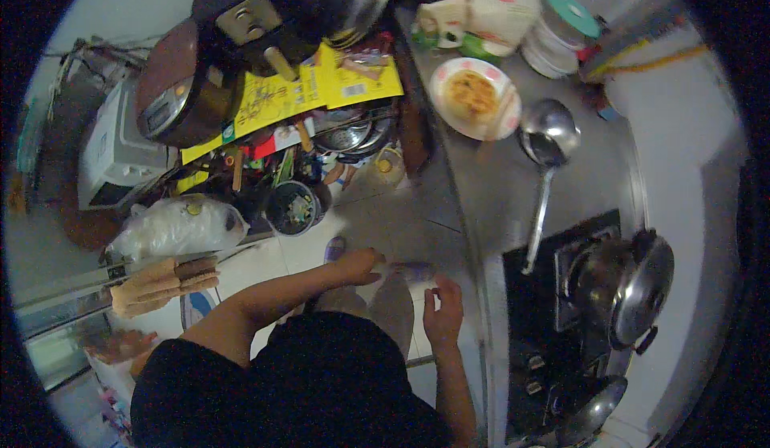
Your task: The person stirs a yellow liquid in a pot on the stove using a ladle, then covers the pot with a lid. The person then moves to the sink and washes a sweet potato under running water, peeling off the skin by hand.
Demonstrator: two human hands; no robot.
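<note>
Wearing a black shirt [321, 376], nearest the camera. Bending the left arm across the body, with the left hand [358, 267] in front of the legs, too blurred to tell whether open or closed at the fingers. Holding the right hand [443, 312] near the steel counter [589, 179], with fingers bent and thumb slightly apart from them. Standing in purple slippers [334, 247] on a tiled floor [353, 223], with a dark bin [277, 207] of scraps beyond the left hand. Bordered on the left by a towel [160, 285] and a white bag [184, 227]; bordered on the right by a black hob [525, 312], bearing a pot [595, 281] with a tilted lid [646, 295]. Farther up the counter, showing a ladle [545, 187] with handle toward the hob, beside a plate [441, 83] of food [472, 95]. At far left, showing a rice cooker [172, 87] near yellow packaging [293, 95].
</note>
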